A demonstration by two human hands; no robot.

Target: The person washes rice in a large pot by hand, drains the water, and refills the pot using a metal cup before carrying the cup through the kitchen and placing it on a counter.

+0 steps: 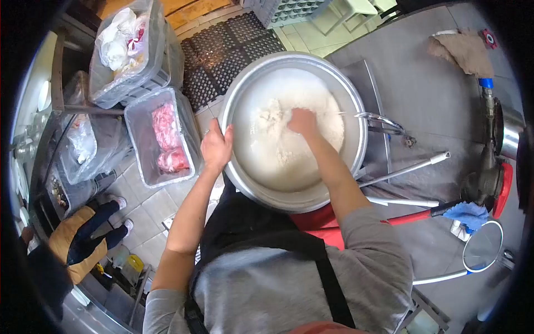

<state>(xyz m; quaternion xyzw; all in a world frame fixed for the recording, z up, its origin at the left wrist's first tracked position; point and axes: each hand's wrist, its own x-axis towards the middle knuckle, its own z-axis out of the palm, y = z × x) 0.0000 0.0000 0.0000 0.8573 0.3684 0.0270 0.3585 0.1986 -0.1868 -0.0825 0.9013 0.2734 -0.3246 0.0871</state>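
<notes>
A large round metal pot (239, 167) is in the middle, holding white rice (278, 125) in cloudy, milky water. My left hand (216, 146) grips the pot's left rim, thumb on the near side and fingers over the edge. Inside the pot, my right hand (303, 121) is curled into the mounded rice, its fingertips hidden by the grains. A metal faucet (384, 119) reaches over the right rim, with a thin stream of water coming from its spout.
Left of the pot stand a grey bin (146, 161) of wrapped pink meat and a bag-lined bin (105, 83). A person (83, 239) is at lower left. Rightward are a white pole (417, 167), a red hose (406, 218), a blue cloth (467, 214) and a round strainer (483, 246).
</notes>
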